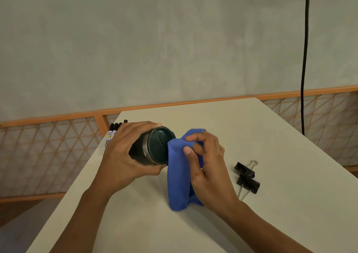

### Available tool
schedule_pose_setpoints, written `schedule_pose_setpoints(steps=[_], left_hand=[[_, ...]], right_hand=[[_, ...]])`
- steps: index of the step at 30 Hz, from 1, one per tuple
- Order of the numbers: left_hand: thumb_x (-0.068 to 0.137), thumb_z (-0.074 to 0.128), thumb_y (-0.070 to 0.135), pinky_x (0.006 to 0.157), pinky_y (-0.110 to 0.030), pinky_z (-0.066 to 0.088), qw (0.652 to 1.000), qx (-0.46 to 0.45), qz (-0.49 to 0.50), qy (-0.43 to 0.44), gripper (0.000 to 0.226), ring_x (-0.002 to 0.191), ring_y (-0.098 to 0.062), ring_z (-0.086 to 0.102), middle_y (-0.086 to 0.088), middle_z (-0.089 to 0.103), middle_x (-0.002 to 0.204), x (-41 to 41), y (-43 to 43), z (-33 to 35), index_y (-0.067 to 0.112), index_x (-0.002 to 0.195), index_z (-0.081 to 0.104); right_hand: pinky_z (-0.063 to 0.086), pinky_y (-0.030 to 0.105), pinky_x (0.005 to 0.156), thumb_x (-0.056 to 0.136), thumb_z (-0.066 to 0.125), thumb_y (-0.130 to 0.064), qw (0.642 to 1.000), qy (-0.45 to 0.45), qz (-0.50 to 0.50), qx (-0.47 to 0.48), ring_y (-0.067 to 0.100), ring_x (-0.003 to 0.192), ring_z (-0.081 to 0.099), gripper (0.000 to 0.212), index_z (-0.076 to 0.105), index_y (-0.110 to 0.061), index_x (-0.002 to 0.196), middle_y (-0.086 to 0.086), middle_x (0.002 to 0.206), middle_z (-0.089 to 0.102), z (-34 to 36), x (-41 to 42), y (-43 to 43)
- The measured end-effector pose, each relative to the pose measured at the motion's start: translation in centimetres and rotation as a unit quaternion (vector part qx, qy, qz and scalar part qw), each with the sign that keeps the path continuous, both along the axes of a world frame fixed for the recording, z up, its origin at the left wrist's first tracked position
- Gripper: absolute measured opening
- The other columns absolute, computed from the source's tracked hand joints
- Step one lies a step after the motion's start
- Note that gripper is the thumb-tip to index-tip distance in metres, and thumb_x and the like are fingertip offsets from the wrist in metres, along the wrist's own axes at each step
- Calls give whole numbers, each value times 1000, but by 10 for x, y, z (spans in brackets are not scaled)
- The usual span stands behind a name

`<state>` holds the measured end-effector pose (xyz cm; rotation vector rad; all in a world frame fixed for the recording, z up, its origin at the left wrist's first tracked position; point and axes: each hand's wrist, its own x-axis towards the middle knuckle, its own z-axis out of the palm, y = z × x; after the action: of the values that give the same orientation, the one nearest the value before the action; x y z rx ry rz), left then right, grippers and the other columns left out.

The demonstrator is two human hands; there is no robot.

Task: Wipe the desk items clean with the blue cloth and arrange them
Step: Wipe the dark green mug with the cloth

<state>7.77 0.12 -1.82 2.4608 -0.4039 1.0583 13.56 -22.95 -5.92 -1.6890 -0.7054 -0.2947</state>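
Cloth [177, 175] pinched in right hand [209, 167], left hand [120, 155] gripping tilted cup [157, 146].
Hard rubbing may knock cup loose.

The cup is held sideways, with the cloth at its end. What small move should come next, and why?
Probably rub the blue cloth across the round end of the dark cup: the left hand grips the cup on its side, and the right hand pinches the cloth against only that end's edge.

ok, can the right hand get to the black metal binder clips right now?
Probably, path-wise: the black metal binder clips lie beside the right hand, nothing between. But it grips the blue cloth.
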Motion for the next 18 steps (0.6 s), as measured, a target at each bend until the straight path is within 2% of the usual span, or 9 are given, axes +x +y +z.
schedule_pose_setpoints(steps=[1,4,6,12,16,18], left_hand=[[63,101,38,112,-28,42,1000,4,4,-3,87,130,-20,60,11,67,138,0,-2,-1,19,140,67],[62,98,33,111,-28,40,1000,4,14,-7,85,128,-19,60,12,67,137,0,-4,-2,21,140,67],[62,97,31,112,-27,39,1000,9,14,-13,84,128,-17,59,12,67,138,0,-5,-2,21,140,67],[64,98,35,113,-35,44,999,21,30,-35,84,130,-20,57,5,67,139,3,-2,-5,14,139,67],[65,98,39,113,-31,43,998,19,38,-35,85,131,-22,58,5,66,140,3,2,-4,12,140,66],[65,97,38,113,-31,42,999,13,31,-28,83,130,-20,58,8,66,139,2,-2,-3,16,140,66]], right_hand=[[42,19,106,109,58,-29,1000,-6,3,8,6,133,45,23,54,-41,128,-26,134,51,0,-1,0],[46,36,110,110,57,-33,1000,2,29,-2,11,136,47,20,56,-33,131,-22,137,52,-2,-3,5],[44,41,113,111,56,-35,999,12,39,-7,15,139,48,20,54,-36,131,-18,141,53,-4,-3,7],[39,38,118,110,55,-37,998,51,23,-33,3,140,38,18,52,-47,125,-25,141,51,-6,-4,6],[41,39,115,110,56,-37,998,44,30,-34,10,139,43,17,53,-43,125,-22,140,53,-5,-5,6],[42,33,112,110,55,-37,999,29,28,-22,11,137,45,17,54,-42,126,-23,138,53,-1,-6,7]])
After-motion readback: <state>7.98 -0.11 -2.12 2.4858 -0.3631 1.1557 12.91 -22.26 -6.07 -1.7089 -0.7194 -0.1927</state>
